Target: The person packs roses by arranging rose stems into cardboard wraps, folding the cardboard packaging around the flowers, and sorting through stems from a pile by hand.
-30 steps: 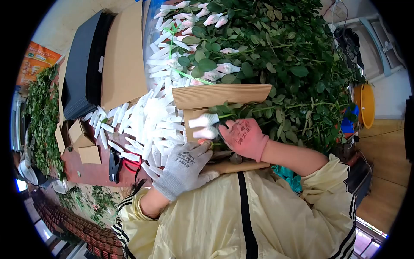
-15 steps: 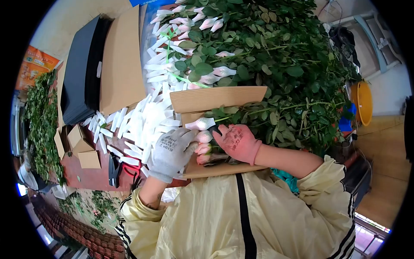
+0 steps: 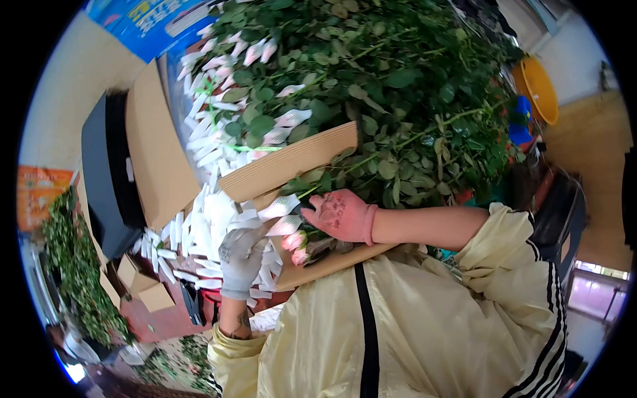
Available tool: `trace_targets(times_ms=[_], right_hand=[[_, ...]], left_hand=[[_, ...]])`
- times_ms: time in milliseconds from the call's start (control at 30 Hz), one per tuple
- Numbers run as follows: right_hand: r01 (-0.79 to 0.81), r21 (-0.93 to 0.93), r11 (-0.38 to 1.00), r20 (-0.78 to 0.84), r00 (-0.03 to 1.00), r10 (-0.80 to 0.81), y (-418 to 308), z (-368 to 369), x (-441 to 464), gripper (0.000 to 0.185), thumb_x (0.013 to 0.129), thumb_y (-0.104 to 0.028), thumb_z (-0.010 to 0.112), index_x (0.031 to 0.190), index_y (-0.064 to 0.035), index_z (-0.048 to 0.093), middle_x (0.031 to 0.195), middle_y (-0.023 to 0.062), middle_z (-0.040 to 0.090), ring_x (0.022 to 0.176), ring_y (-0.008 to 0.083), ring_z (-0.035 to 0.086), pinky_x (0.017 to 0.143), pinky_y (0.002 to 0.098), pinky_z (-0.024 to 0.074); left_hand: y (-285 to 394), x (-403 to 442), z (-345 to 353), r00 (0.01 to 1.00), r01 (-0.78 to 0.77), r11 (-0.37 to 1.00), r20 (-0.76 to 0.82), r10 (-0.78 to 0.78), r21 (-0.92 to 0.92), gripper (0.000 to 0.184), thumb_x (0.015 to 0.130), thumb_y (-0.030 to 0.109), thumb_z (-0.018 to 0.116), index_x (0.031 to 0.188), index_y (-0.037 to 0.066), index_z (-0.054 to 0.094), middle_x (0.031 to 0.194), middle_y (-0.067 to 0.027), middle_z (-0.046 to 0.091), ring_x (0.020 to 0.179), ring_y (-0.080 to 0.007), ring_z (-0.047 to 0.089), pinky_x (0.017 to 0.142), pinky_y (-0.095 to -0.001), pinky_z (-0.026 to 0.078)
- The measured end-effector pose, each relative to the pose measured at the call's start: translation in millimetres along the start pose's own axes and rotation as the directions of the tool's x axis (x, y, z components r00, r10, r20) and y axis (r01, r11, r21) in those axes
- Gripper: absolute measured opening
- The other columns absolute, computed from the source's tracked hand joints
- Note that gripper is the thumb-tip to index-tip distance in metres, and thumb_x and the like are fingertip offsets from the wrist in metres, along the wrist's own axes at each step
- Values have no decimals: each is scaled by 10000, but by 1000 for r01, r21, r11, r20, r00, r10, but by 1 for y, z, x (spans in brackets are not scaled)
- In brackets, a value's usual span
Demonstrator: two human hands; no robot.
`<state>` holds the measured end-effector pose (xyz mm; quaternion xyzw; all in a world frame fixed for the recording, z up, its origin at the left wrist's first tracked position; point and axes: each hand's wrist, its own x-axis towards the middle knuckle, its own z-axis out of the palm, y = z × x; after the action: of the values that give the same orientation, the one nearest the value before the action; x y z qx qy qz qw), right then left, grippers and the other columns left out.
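My left hand, in a pale grey glove, is over the pile of white foam sleeves; its fingers point down into them, and what they grip, if anything, is hidden. In a pink glove, my right hand is closed around rose stems just behind the blooms. Beside it lie two netted rose heads and two bare pink roses. These rest on brown cardboard, with a ribbed cardboard flap raised behind them.
Leafy rose stems are heaped at the back and right. Black sheets and brown cardboard stand at the left. A black stapler lies near the front left edge. A yellow basin is at the far right.
The view has turned and shifted. My left hand has moved off the rose heads to the sleeve pile. My right hand stays at the stems, and the bare pink roses are now uncovered.
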<state>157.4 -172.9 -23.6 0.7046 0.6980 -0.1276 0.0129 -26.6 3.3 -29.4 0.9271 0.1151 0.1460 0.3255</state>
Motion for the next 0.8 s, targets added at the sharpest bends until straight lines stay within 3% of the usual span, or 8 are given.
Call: trace_targets(times_ms=[67, 233, 300, 433, 567, 633, 767, 800], right_hand=[[-3, 19, 1000, 94, 996, 2, -2, -10, 0, 325, 849, -154, 424, 1137, -64, 544, 902, 141, 566, 740, 239, 612, 558, 338, 449], [46, -63, 997, -24, 999, -47, -1, 5, 0, 326, 848, -153, 424, 1140, -76, 546, 847, 119, 565, 735, 226, 608, 551, 326, 441], [77, -86, 993, -43, 996, -81, -2, 6, 1, 326, 847, -154, 424, 1140, -80, 546, 832, 110, 562, 724, 222, 604, 544, 325, 435], [60, -28, 998, -101, 993, -62, -1, -1, -1, 325, 842, -159, 427, 1138, -93, 545, 805, 90, 545, 668, 218, 575, 524, 341, 416], [77, -59, 995, -198, 976, -87, 1, -2, -3, 277, 844, -142, 463, 1080, -60, 582, 794, 85, 589, 692, 209, 602, 516, 331, 444], [40, -57, 998, -92, 995, -45, -1, 0, -2, 280, 839, -144, 464, 1080, -65, 582, 795, 84, 591, 696, 207, 601, 518, 328, 439], [29, -32, 999, -207, 978, -35, 0, 7, -5, 267, 827, -162, 479, 1054, -78, 590, 786, 68, 587, 701, 201, 598, 537, 338, 439], [40, -31, 999, -209, 977, -45, 0, 6, -5, 267, 827, -162, 479, 1054, -78, 590, 786, 68, 587, 701, 201, 598, 537, 338, 439]], left_hand=[[-4, -4, -2, 996, 60, 998, -65, -59, 12, 122, 750, 77, 659, 871, 66, 675, 766, -106, 629, 729, -273, 594, 664, -363, 463], [-24, -23, -29, 955, 269, 960, -148, -256, 74, 207, 731, 67, 677, 931, 29, 641, 831, -111, 633, 747, -259, 593, 687, -362, 466], [5, -12, -29, 968, 252, 968, 7, -252, 21, 253, 709, 91, 694, 949, 37, 635, 867, -109, 631, 779, -266, 588, 724, -362, 461], [8, 4, 6, 996, -44, 991, 78, 34, 128, 254, 727, 140, 683, 969, 74, 642, 887, -91, 635, 805, -284, 593, 708, -383, 464], [3, 6, 5, 997, 29, 999, 69, -31, 30, 196, 756, 112, 645, 950, 77, 650, 869, -91, 632, 803, -293, 588, 707, -380, 462], [1, -1, -2, 999, 29, 999, -25, -28, 45, 170, 773, 79, 614, 938, 62, 653, 843, -97, 627, 788, -286, 589, 708, -375, 463], [-30, -25, -53, 889, 451, 877, -168, -426, 163, 191, 787, 64, 595, 971, 36, 639, 920, -132, 622, 854, -281, 587, 771, -367, 458], [-14, -23, -62, 921, 379, 899, -181, -345, 218, 220, 783, 75, 606, 998, 37, 630, 979, -139, 618, 910, -290, 580, 816, -378, 444]])
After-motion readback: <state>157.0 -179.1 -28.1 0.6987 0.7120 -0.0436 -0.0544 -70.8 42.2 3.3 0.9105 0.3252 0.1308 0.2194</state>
